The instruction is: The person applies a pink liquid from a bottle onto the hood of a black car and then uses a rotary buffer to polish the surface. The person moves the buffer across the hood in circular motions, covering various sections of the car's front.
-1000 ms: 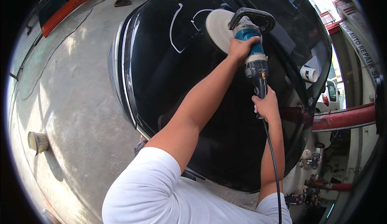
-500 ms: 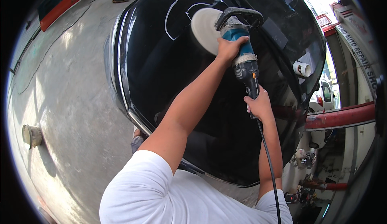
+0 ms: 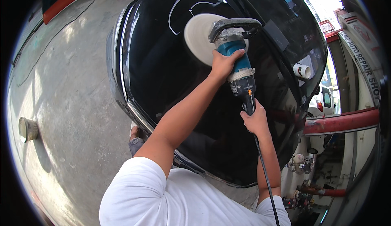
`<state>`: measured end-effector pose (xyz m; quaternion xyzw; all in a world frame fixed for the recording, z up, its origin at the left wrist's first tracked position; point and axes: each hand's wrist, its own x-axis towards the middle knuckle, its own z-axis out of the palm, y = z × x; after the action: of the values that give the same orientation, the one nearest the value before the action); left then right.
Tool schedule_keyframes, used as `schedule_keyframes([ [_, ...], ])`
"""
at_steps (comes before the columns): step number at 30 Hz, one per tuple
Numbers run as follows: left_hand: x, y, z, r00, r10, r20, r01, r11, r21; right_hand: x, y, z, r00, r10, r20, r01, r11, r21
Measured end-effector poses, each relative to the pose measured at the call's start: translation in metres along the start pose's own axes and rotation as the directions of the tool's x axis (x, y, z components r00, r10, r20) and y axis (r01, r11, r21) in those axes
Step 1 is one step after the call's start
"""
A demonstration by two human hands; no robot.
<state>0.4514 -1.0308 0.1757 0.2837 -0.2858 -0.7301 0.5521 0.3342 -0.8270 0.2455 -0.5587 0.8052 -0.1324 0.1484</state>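
A teal and black car polisher (image 3: pixel 232 51) lies over the glossy black car hood (image 3: pixel 163 83). My left hand (image 3: pixel 224 64) is closed round its teal body, just behind the black loop handle. Farther back, my right hand (image 3: pixel 256 119) grips the black rear handle, near an orange switch. The polisher's round white pad (image 3: pixel 199 38) rests against the hood, its surface blurred. Beyond the pad, curved white streaks of compound (image 3: pixel 174 16) mark the paint. A black power cord (image 3: pixel 265 173) trails from the rear handle along my right forearm.
A white cup (image 3: pixel 302 71) and paper sheets stand by the windshield at right. Chrome trim (image 3: pixel 123 63) edges the hood. A bucket (image 3: pixel 27 129) sits on the concrete floor at left. Past the car at right runs a thick red bar (image 3: pixel 342 121).
Both hands have drawn the polisher toward me and slightly left. Its pad has moved away from the white streaks. Both hands keep their grip.
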Motion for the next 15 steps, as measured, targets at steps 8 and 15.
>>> schedule_keyframes([
  [8, -0.098, 0.007, -0.04, 0.999, 0.032, -0.017, -0.034, 0.985, -0.169, -0.071, -0.013, 0.005, 0.996, -0.068, 0.059, 0.07, 0.997, -0.021],
  [15, -0.207, 0.014, -0.084, 0.995, -0.098, -0.021, 0.096, 0.991, -0.089, -0.119, 0.002, -0.009, 0.939, -0.109, 0.325, 0.147, 0.985, -0.095],
])
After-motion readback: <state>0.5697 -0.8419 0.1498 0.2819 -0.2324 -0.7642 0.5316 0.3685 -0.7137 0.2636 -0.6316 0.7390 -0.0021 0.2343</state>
